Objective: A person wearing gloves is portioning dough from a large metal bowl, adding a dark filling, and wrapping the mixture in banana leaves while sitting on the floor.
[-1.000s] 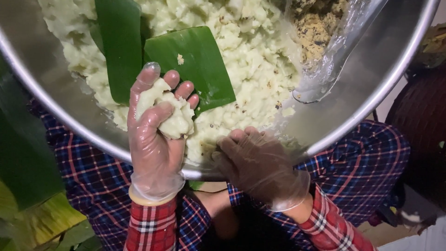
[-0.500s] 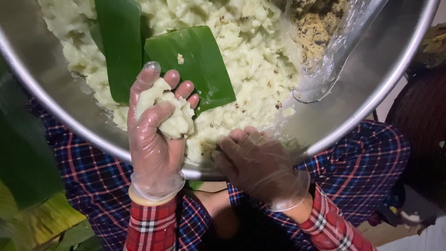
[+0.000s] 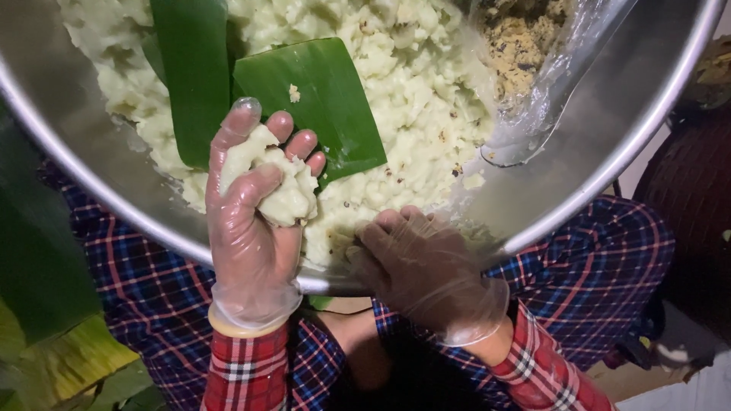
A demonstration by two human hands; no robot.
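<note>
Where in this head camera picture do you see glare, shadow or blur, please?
Head view: glare streaks the metal bowl rim and the clear plastic bag; the lap below is dim; the dough lump in the left hand is sharp; the right hand looks slightly soft.

A single head-worn camera looks steeply down, at close range, onto the near rim of a large metal bowl resting over the person's lap. The bowl fills the upper frame; both gloved hands enter from below its rim.
</note>
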